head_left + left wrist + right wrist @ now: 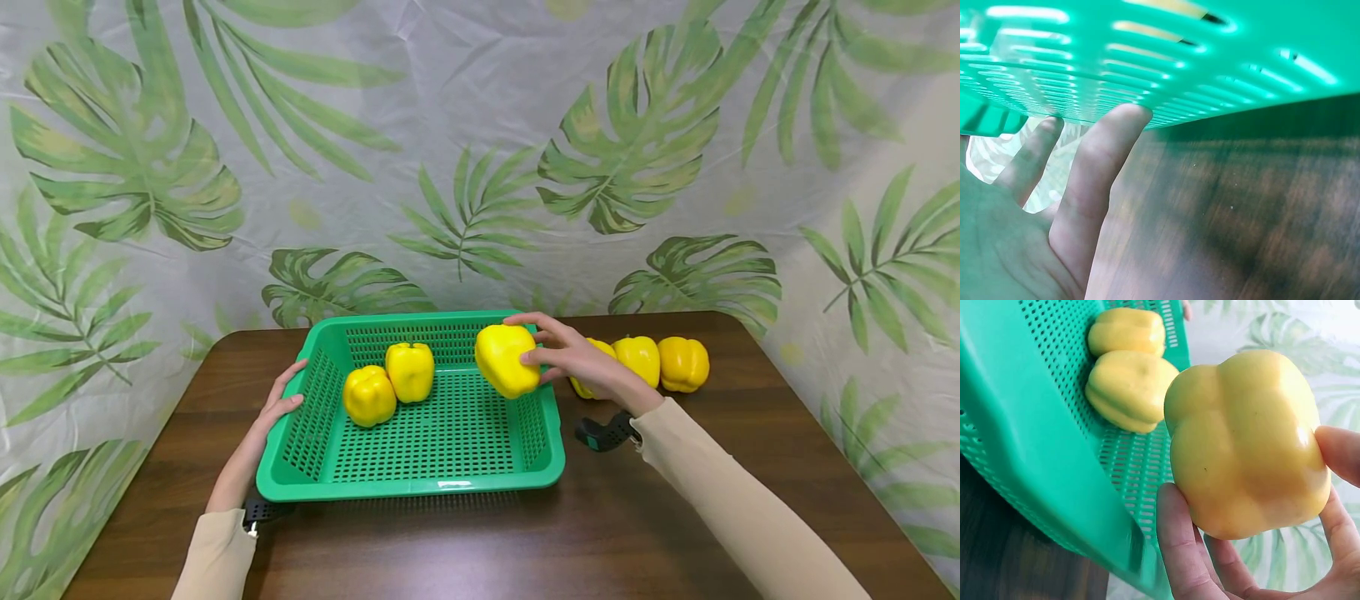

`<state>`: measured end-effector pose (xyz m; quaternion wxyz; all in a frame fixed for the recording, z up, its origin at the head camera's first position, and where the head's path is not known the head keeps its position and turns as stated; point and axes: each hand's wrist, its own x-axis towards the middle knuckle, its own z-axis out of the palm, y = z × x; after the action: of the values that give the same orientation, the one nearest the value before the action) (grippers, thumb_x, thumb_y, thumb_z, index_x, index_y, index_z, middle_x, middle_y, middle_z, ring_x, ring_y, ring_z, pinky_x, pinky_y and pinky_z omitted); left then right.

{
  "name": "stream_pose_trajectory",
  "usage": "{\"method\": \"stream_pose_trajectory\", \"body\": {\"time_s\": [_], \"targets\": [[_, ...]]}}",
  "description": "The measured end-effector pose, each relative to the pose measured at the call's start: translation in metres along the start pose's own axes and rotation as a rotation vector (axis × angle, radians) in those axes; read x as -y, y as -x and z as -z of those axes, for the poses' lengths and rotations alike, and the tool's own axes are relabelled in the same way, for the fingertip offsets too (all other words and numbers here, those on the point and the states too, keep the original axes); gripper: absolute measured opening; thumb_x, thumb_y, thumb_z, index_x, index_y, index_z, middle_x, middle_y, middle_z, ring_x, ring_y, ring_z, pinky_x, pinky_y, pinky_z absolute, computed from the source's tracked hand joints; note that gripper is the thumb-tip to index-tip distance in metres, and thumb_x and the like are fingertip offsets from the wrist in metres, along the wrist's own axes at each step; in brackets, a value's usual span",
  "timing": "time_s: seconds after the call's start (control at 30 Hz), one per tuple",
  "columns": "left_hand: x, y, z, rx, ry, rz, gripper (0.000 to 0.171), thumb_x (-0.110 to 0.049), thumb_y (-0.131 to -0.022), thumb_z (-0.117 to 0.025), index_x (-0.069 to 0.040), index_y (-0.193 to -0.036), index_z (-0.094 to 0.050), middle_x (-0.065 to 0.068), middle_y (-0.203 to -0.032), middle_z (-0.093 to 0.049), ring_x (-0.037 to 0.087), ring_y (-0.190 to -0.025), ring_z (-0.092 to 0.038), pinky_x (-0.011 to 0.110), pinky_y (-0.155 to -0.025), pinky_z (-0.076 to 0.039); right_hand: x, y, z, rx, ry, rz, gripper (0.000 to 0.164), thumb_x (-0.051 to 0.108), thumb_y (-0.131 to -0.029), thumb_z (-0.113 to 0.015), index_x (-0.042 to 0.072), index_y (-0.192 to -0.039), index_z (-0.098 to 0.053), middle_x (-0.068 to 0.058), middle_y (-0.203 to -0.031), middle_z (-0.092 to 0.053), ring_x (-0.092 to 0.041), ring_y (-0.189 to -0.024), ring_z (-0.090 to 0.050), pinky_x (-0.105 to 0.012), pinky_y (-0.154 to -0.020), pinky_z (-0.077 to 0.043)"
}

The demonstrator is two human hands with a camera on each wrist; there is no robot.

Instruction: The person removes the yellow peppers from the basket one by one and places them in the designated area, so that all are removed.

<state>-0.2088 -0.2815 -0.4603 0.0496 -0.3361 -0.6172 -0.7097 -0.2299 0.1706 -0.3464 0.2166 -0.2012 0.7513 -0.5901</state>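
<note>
My right hand [566, 354] grips a yellow bell pepper [507, 360] over the right end of a green plastic basket [420, 486]. In the right wrist view, the fingers and thumb are spread around this bell pepper [1247, 447]. Two other yellow bell peppers [370, 396] [410, 372] sit side by side in the left part of the basket. At the basket's left side is my left hand [264, 425], its fingers fairly straight. The left wrist view has its fingertips touching the slotted outer wall [1079, 87].
Several yellow bell peppers [637, 360] [683, 364] stand in a row on the brown wooden table [660, 500], right of the basket; my right hand partly hides one. Behind the table hangs a leaf-patterned cloth [480, 125]. Each wrist wears a black strap [607, 432].
</note>
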Motion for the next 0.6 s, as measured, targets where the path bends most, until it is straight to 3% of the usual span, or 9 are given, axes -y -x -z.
{"method": "stream_pose_trajectory", "body": {"time_s": [0.6], "targets": [[-0.002, 0.001, -0.001, -0.006, 0.005, 0.031, 0.068, 0.01, -0.09, -0.028, -0.031, -0.142, -0.045, -0.015, -0.131, -0.044, 0.0, -0.113, -0.046, 0.014, -0.085, -0.038, -0.005, 0.021, 0.02, -0.1, 0.023, 0.006, 0.053, 0.023, -0.094, -0.06, 0.023, -0.143, -0.04, -0.018, -0.134, -0.042, -0.034, -0.109, -0.049, -0.049, -0.08, -0.048]]}}
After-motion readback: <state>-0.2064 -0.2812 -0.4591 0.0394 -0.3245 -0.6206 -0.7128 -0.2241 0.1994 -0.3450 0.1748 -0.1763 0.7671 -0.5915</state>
